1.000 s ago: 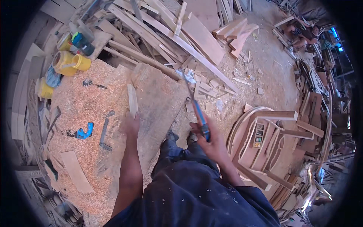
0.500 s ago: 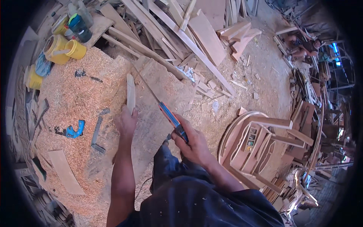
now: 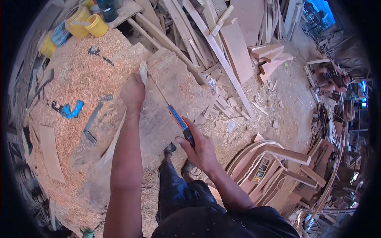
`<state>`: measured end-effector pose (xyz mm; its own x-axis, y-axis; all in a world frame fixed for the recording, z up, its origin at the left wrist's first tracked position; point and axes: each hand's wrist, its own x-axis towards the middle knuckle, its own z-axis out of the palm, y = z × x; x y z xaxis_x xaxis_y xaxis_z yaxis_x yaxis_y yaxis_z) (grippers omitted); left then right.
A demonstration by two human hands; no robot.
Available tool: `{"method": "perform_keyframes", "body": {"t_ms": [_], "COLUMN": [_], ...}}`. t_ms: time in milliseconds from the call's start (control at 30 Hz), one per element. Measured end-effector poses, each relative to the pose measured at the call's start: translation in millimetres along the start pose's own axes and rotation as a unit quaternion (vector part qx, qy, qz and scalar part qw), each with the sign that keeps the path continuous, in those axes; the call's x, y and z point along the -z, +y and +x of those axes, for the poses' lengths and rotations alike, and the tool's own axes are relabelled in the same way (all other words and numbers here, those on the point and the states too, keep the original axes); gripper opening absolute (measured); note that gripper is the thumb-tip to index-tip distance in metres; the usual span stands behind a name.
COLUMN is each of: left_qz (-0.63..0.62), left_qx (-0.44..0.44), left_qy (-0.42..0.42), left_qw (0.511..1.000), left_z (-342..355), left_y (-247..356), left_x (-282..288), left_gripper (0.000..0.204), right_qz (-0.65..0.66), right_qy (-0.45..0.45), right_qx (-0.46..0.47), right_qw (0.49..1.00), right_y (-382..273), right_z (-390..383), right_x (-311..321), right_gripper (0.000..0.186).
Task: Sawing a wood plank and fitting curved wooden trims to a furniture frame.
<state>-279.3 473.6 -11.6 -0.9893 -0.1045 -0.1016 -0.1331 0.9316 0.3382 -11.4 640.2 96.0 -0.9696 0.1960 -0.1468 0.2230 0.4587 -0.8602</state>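
Observation:
My left hand is closed on a pale wooden strip at the far part of the shavings-covered bench. My right hand grips a saw with a blue, orange and black handle; its thin blade points up-left, its tip beside the strip. I cannot tell whether they touch. A blue-handled tool, a dark metal angle piece and a flat wooden board lie on the left. Another pale curved piece is partly hidden by my left forearm.
Yellow buckets stand at the upper left. Stacked boards and offcuts lie ahead. An upturned wooden table frame with curved rim is at the lower right, near piled timber. A person sits at the right.
My left hand has moved forward along the bench with the strip, the saw's blade has swung left toward it, and the view has shifted. Another curved piece now shows under my left forearm.

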Motion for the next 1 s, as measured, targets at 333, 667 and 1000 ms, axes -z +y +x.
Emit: {"method": "perform_keyframes", "body": {"t_ms": [333,667,1000], "left_qz": [-0.086,-0.114,-0.090], "left_qx": [-0.013,0.017,0.003], "left_qy": [0.035,-0.021,-0.028], "left_qw": [0.996,0.993,0.996], "left_z": [-13.3,-14.9,-13.6], "left_y": [-16.6,-4.1,-2.9], "left_x": [-14.6,-3.7,-5.2], "left_gripper": [0.059,0.067,0.068], "right_qz": [0.051,0.066,0.066], "right_qy": [0.012,0.032,0.030], "right_qx": [-0.002,0.018,0.004], "right_qw": [0.999,0.997,0.997], "right_y": [31.7,33.5,32.8], "right_z": [-5.8,5.0,-2.3], "right_x": [-9.7,-14.3,-16.9], "right_gripper": [0.040,0.036,0.036]}}
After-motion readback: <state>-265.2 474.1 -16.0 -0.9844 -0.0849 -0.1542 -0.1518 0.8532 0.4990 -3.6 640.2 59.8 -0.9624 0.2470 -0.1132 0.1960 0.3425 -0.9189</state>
